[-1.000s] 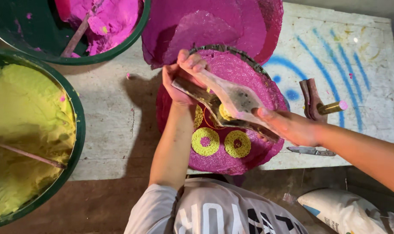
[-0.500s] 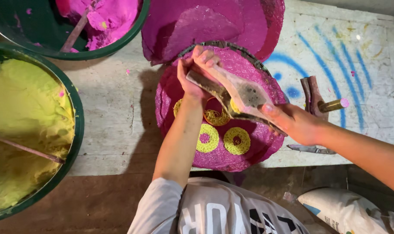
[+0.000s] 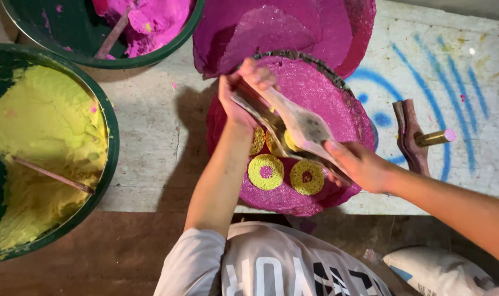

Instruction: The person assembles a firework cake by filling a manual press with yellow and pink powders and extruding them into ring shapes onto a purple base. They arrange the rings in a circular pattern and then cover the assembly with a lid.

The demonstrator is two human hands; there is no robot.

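Observation:
A flat wooden stamp (image 3: 301, 129) with yellow paste under it lies slantwise over a round pink disc (image 3: 326, 101) on the worn table (image 3: 150, 137). My left hand (image 3: 239, 90) grips the stamp's upper end. At its lower end my right hand (image 3: 359, 164) holds on. Two yellow rings (image 3: 266, 171) (image 3: 307, 177) with pink centres sit on the disc near its front edge. More yellow marks are partly hidden under the stamp.
A green tub of yellow paste (image 3: 41, 142) with a stick stands at the left. Another tub of pink paste (image 3: 145, 22) is at the back. Several pink discs (image 3: 293, 27) are stacked behind. A wooden tool with a brass handle (image 3: 416, 137) rests at the right.
Both hands and the stamp have shifted slightly up and right across the disc. The two yellow rings at the front stay in place.

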